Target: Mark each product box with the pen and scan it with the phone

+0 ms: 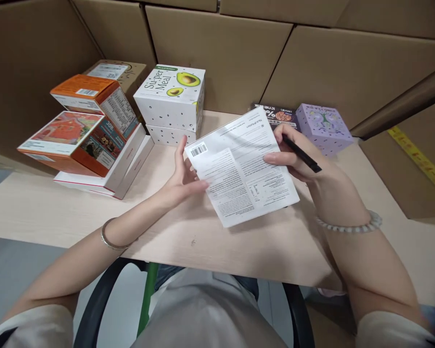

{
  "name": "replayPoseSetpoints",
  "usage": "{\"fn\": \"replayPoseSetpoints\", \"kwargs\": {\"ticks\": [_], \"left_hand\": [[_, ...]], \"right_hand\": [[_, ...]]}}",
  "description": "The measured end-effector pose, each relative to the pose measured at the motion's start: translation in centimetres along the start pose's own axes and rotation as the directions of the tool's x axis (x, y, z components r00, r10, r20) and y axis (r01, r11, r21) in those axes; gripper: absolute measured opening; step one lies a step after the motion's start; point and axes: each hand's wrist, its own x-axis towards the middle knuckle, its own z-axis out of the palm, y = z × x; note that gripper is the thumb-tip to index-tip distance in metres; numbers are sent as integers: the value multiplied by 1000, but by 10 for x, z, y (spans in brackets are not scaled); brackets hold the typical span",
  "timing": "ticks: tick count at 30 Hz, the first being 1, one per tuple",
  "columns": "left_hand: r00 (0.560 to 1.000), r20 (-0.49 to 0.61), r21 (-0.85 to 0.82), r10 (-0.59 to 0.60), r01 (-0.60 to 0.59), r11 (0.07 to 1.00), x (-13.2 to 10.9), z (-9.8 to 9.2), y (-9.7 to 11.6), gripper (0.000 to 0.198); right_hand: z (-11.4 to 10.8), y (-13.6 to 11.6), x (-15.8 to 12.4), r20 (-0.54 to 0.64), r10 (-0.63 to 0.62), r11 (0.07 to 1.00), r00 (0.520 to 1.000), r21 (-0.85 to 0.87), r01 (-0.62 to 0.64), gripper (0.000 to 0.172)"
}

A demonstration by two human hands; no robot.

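Note:
A flat white printed box (244, 176), with a barcode at its upper left corner, is held tilted above the table. My left hand (186, 176) grips its left edge, thumb on the front, index finger raised and the other fingers partly hidden behind. My right hand (297, 154) grips the right edge, thumb flat on the printed face. Tucked in that same hand is a slim black stick-like tool (304, 154), its slanted end pointing down to the right; whether it is a pen or a cutter I cannot tell.
Orange boxes (90, 145) lie on white flat boxes (130, 169) at the left, near a brown carton (130, 72). A white avocado box (170, 106) stands at the back. Behind my right hand are a dark box (268, 111) and a purple box (324, 125). Cardboard walls (217, 48) enclose the table (166, 232).

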Motion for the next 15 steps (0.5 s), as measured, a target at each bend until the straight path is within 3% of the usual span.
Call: {"fn": "replayPoseSetpoints", "kwargs": {"ticks": [5,15], "left_hand": [[995,53,92,85,-90,992,-4,0,1,152],[995,56,135,77,-84,987,-8,0,11,138]], "right_hand": [[3,4,-4,46,19,998,999,-58,-17,65],[-1,7,-3,29,63,994,998,-87,-60,69]]}}
